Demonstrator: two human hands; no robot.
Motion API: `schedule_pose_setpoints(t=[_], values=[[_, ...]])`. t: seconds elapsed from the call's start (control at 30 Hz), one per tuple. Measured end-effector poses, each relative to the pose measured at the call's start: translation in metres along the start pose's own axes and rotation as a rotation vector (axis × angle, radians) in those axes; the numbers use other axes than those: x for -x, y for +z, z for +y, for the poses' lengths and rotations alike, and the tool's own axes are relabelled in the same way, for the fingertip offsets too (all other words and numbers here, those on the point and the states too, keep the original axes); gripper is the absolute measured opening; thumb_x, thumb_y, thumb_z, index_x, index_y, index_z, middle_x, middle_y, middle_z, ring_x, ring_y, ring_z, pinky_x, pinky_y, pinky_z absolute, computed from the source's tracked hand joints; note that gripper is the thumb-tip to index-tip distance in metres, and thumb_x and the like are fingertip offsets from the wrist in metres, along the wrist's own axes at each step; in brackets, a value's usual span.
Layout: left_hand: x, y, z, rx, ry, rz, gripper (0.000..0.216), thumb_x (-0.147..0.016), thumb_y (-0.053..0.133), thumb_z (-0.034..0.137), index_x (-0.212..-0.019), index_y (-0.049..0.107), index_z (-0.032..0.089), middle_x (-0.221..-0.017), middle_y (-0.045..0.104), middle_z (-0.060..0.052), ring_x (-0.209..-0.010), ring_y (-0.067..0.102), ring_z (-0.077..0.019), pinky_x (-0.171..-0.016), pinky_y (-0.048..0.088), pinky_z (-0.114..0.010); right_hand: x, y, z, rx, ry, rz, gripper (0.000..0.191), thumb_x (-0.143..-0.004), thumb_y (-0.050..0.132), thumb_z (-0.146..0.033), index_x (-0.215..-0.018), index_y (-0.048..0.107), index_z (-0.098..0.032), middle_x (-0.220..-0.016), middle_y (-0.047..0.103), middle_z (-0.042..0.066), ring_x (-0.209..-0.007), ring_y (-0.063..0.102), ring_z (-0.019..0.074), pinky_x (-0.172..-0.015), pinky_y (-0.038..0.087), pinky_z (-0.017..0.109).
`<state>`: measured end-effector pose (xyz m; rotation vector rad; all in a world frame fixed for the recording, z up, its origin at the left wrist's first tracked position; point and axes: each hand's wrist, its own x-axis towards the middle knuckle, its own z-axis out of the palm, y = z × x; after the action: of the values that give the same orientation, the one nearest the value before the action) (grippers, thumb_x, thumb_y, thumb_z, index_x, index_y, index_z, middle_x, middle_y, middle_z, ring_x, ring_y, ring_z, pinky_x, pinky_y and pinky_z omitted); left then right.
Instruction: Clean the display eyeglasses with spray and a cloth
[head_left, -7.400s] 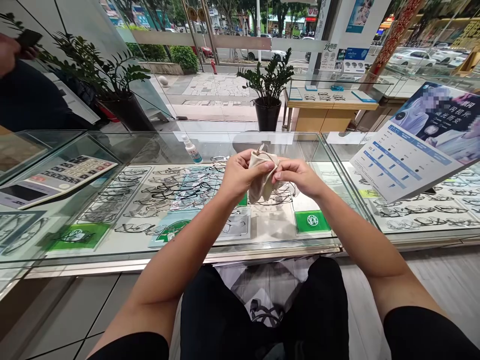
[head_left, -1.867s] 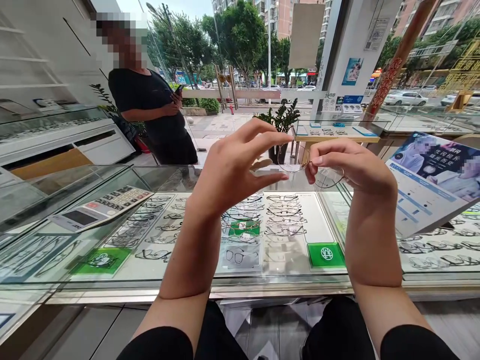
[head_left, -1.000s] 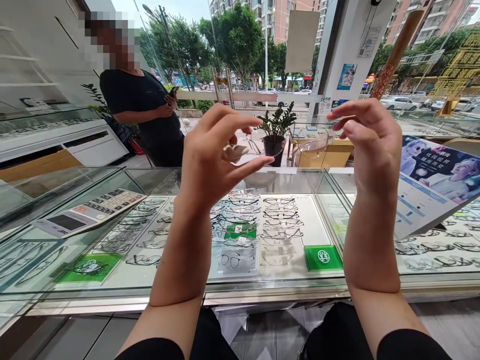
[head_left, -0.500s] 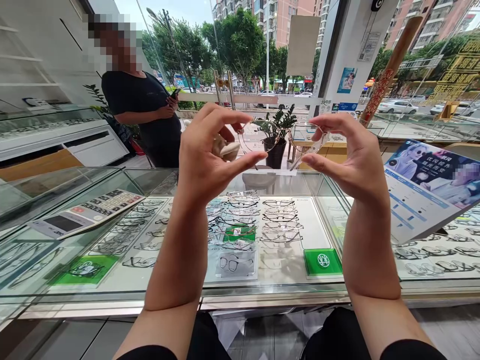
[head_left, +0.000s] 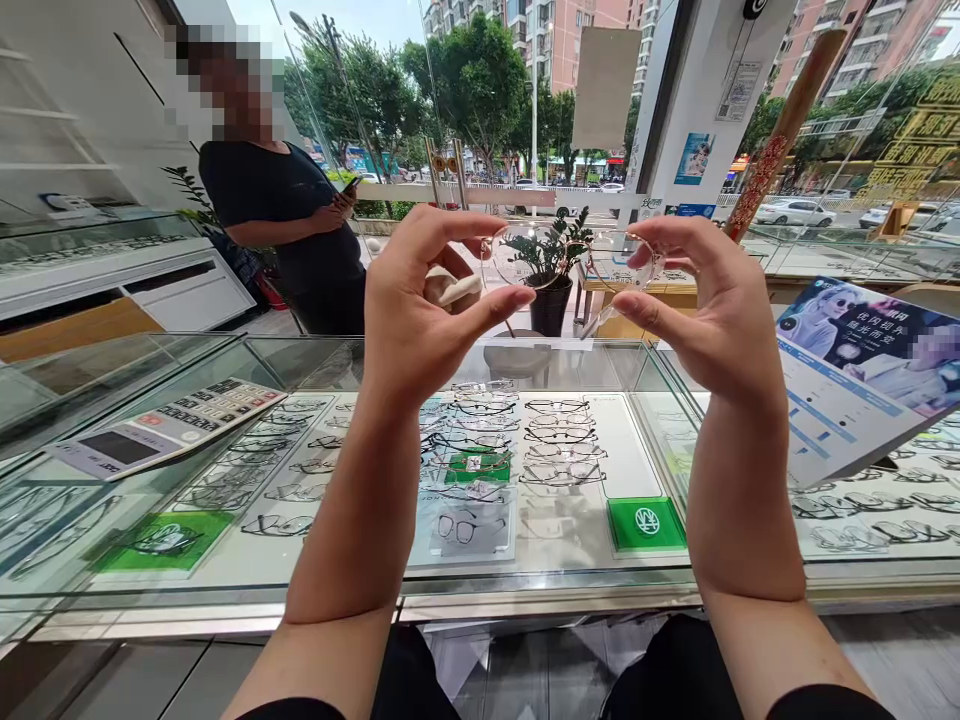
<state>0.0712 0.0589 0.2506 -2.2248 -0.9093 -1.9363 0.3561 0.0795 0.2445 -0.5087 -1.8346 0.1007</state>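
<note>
A pair of thin-rimmed glasses (head_left: 570,265) with clear lenses is held up in front of me, above the glass display counter (head_left: 525,560). My left hand (head_left: 420,300) pinches its left end between thumb and fingers, with a beige cloth (head_left: 450,290) tucked against the palm. At the right end, my right hand (head_left: 712,300) pinches the frame the same way. Both forearms rise from my lap.
Rows of glasses (head_left: 510,440) and green signs (head_left: 645,522) lie inside the counter. A calculator (head_left: 165,428) rests on the glass at left, a tilted poster (head_left: 855,370) at right. A person in black (head_left: 292,230) stands behind the counter with a phone. A potted plant (head_left: 551,270) is beyond.
Earlier I rubbed the glasses with the cloth low over the counter. I have since raised them to eye level; in the last second my hands came together to hold both ends steady.
</note>
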Motion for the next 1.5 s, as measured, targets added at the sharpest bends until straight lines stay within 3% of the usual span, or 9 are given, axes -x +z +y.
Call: schedule_pose_setpoints(t=[0.2, 0.43, 0.67, 0.83, 1.07, 1.5], values=[[0.003, 0.003, -0.002, -0.091, 0.067, 0.021, 0.050, -0.083, 0.091, 0.073, -0.117, 0.080, 0.038, -0.112, 0.075, -0.007, -0.092, 0.072, -0.0262, -0.063, 0.059, -0.041, 0.000, -0.001, 0.005, 0.048, 0.055, -0.017, 0.057, -0.089, 0.084, -0.075, -0.136, 0.075, -0.042, -0.143, 0.078, 0.005, -0.130, 0.073, 0.0360, -0.116, 0.062, 0.061], [0.007, 0.008, 0.001, -0.111, 0.061, 0.036, 0.055, -0.083, 0.089, 0.077, -0.120, 0.080, 0.038, -0.115, 0.073, -0.009, -0.101, 0.073, -0.0277, -0.063, 0.060, -0.040, -0.001, -0.003, 0.007, 0.060, 0.067, -0.062, 0.054, -0.094, 0.081, -0.070, -0.140, 0.075, -0.043, -0.146, 0.077, 0.004, -0.136, 0.071, 0.0368, -0.120, 0.059, 0.062], [0.008, 0.009, 0.006, -0.171, 0.114, 0.034, 0.048, -0.086, 0.091, 0.069, -0.121, 0.079, 0.038, -0.116, 0.074, -0.009, -0.105, 0.071, -0.0300, -0.071, 0.060, -0.045, 0.000, -0.005, 0.009, 0.089, 0.079, -0.125, 0.050, -0.098, 0.080, -0.059, -0.145, 0.074, -0.043, -0.152, 0.074, 0.005, -0.140, 0.070, 0.0386, -0.119, 0.059, 0.065], [0.008, 0.007, 0.007, -0.199, 0.122, 0.006, 0.046, -0.088, 0.090, 0.065, -0.124, 0.078, 0.040, -0.117, 0.074, -0.009, -0.105, 0.070, -0.0305, -0.070, 0.056, -0.047, 0.000, -0.005, 0.007, 0.102, 0.080, -0.131, 0.049, -0.097, 0.080, -0.055, -0.144, 0.075, -0.043, -0.151, 0.074, 0.005, -0.141, 0.069, 0.0382, -0.120, 0.058, 0.065], [0.006, 0.006, 0.001, -0.187, 0.149, -0.003, 0.056, -0.087, 0.086, 0.076, -0.124, 0.078, 0.035, -0.112, 0.072, -0.007, -0.105, 0.066, -0.0280, -0.075, 0.055, -0.047, 0.000, -0.006, 0.005, 0.111, 0.083, -0.130, 0.047, -0.096, 0.082, -0.052, -0.142, 0.076, -0.042, -0.146, 0.076, 0.006, -0.140, 0.069, 0.0384, -0.121, 0.057, 0.065], [0.005, 0.000, 0.003, -0.151, 0.056, -0.037, 0.045, -0.086, 0.089, 0.072, -0.119, 0.082, 0.041, -0.108, 0.073, -0.007, -0.088, 0.068, -0.0264, -0.070, 0.059, -0.047, 0.000, -0.008, -0.002, 0.100, 0.076, -0.116, 0.044, -0.094, 0.083, -0.063, -0.131, 0.078, -0.039, -0.137, 0.076, 0.007, -0.134, 0.069, 0.0369, -0.117, 0.058, 0.061]])
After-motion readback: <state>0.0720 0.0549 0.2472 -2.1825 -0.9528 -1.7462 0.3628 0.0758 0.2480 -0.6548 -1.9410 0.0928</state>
